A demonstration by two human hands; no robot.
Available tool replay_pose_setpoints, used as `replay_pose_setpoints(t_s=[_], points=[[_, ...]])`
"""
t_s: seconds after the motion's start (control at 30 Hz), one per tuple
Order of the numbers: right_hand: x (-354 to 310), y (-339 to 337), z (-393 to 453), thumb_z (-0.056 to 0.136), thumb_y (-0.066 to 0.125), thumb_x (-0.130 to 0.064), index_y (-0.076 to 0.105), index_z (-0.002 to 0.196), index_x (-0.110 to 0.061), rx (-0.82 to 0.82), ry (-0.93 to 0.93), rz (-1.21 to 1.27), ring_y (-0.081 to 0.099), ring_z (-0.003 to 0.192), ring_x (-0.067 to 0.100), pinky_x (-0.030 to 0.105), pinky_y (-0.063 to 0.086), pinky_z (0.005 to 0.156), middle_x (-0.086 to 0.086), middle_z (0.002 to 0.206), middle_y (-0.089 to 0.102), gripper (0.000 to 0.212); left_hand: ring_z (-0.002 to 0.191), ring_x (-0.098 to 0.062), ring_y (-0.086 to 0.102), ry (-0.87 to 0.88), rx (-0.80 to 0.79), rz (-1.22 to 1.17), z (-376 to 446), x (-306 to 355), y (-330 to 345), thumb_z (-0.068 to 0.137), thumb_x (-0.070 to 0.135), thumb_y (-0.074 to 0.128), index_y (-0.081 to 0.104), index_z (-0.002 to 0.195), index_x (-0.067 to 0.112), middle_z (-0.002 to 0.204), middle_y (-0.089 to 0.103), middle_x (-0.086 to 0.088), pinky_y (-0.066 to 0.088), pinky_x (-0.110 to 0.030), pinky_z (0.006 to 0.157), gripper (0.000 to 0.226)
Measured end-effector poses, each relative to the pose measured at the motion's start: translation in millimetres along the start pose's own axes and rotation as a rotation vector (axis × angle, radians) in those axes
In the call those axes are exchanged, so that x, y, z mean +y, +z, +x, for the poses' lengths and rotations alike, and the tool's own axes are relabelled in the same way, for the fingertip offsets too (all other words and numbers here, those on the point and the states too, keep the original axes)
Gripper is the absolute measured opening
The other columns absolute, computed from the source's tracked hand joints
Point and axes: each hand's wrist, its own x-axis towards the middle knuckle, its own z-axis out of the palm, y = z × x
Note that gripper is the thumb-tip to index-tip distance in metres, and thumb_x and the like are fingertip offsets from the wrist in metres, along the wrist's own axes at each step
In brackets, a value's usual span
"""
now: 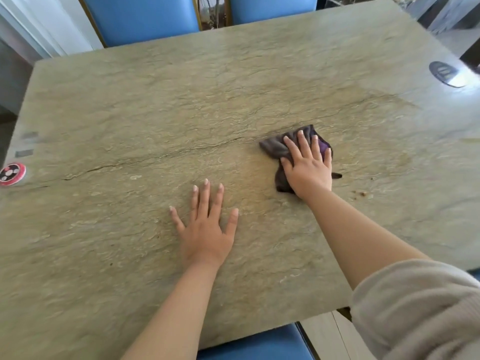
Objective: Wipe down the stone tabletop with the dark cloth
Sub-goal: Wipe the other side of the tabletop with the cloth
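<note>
A greenish-tan stone tabletop [130, 105] with a long dark crack across its middle fills the view. My right hand [309, 167] presses flat on a crumpled dark grey-purple cloth [276, 148] right of the table's centre, fingers spread over it. My left hand [206, 229] lies flat and open on the bare stone, nearer to me and to the left of the cloth, holding nothing. A few brown crumbs [363, 194] lie just right of the cloth.
A round red and black coaster [11, 174] sits at the left edge. A dark oval object [445, 72] lies at the far right in glare. Two blue chairs [145, 16] stand at the far side, another blue chair [259, 344] at the near edge.
</note>
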Motion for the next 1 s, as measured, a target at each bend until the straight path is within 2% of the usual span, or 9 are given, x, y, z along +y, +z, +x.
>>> replay_pose_setpoints(t_s=[0.07, 0.13, 0.27, 0.47, 0.53, 0.63, 0.7, 0.87, 1.0], points=[[-8.3, 4.1, -23.5, 0.097, 0.023, -0.054, 0.009, 0.152, -0.037, -0.012, 0.071, -0.016, -0.008, 0.149, 0.023, 0.049, -0.004, 0.119, -0.005, 0.163, -0.002, 0.059, 0.146, -0.011, -0.023, 0.010, -0.001, -0.024, -1.0, 0.3, -1.6, 0.089, 0.064, -0.014, -0.011, 0.151, 0.040, 0.159, -0.023, 0.014, -0.014, -0.061, 0.114, 0.067], [-24.9, 11.2, -59.1, 0.096, 0.019, -0.054, 0.006, 0.153, -0.031, -0.025, -0.015, -0.057, -0.009, 0.149, 0.025, 0.048, -0.005, 0.119, -0.001, 0.163, -0.004, 0.063, 0.146, -0.008, -0.020, 0.013, 0.009, -0.080, -0.8, 0.5, -3.5, 0.089, 0.061, -0.014, -0.004, 0.152, 0.040, 0.160, -0.018, 0.015, -0.014, -0.060, 0.114, 0.067], [-45.9, 25.7, -151.0, 0.092, 0.031, -0.053, 0.021, 0.152, -0.028, -0.054, -0.474, -0.043, 0.005, 0.149, 0.028, 0.050, 0.007, 0.117, 0.002, 0.162, 0.013, 0.066, 0.147, -0.002, -0.014, 0.006, 0.033, -0.208, 0.2, -2.5, -6.9, 0.088, 0.055, -0.010, 0.013, 0.151, 0.043, 0.161, -0.006, 0.020, -0.014, -0.056, 0.115, 0.068], [22.2, 13.0, -197.2, 0.096, 0.034, -0.058, 0.016, 0.151, -0.041, -0.209, -1.014, -0.199, -0.004, 0.149, 0.020, 0.048, 0.002, 0.120, -0.010, 0.162, 0.008, 0.060, 0.147, -0.003, -0.014, 0.022, -0.006, -0.219, -1.7, -3.7, -9.8, 0.092, 0.052, -0.001, 0.012, 0.151, 0.043, 0.161, -0.007, 0.017, -0.015, -0.057, 0.114, 0.062], [42.0, 6.8, -175.3, 0.097, 0.028, -0.059, 0.014, 0.150, -0.044, -0.180, -0.870, -0.229, -0.002, 0.150, 0.020, 0.047, 0.004, 0.119, -0.010, 0.162, 0.008, 0.057, 0.146, -0.008, -0.019, -0.008, -0.061, -0.090, 0.5, -2.0, -7.0, 0.098, 0.047, 0.010, 0.003, 0.153, 0.040, 0.160, -0.016, 0.014, -0.014, -0.061, 0.113, 0.056], [38.3, 4.3, -151.0, 0.091, 0.013, -0.064, 0.007, 0.150, -0.046, -0.093, -0.270, -0.130, -0.007, 0.149, 0.020, 0.046, -0.001, 0.120, -0.011, 0.161, 0.000, 0.062, 0.146, -0.015, -0.023, -0.041, -0.115, -0.068, 3.6, 10.6, -8.1, 0.100, 0.046, 0.017, -0.004, 0.153, 0.034, 0.159, -0.022, 0.011, -0.015, -0.064, 0.109, 0.058], [19.4, 10.9, -160.0, 0.091, 0.013, -0.063, 0.004, 0.151, -0.042, -0.060, -0.116, -0.107, -0.011, 0.149, 0.021, 0.048, -0.003, 0.119, -0.008, 0.162, -0.004, 0.065, 0.147, -0.015, -0.021, -0.041, -0.107, -0.124, 2.1, 17.8, -9.0, 0.101, 0.044, 0.015, 0.000, 0.154, 0.033, 0.160, -0.018, 0.013, -0.016, -0.063, 0.109, 0.057], [15.5, 21.5, -208.5, 0.093, 0.034, -0.061, 0.014, 0.151, -0.041, -0.096, -0.625, -0.098, -0.003, 0.150, 0.022, 0.051, 0.001, 0.118, -0.008, 0.162, 0.008, 0.065, 0.149, -0.012, -0.014, 0.034, 0.024, -0.197, -5.9, 13.9, -1.2, 0.096, 0.038, 0.009, 0.016, 0.153, 0.033, 0.162, -0.003, 0.014, -0.016, -0.061, 0.113, 0.058], [21.5, 16.5, -160.8, 0.095, 0.027, -0.062, 0.010, 0.150, -0.045, -0.108, -0.690, -0.136, -0.004, 0.149, 0.021, 0.050, 0.002, 0.118, -0.010, 0.162, 0.006, 0.061, 0.150, -0.014, -0.009, 0.037, 0.058, -0.210, -5.2, 16.1, 0.2, 0.088, 0.042, 0.005, 0.025, 0.152, 0.033, 0.163, 0.004, 0.011, -0.014, -0.061, 0.113, 0.067]])
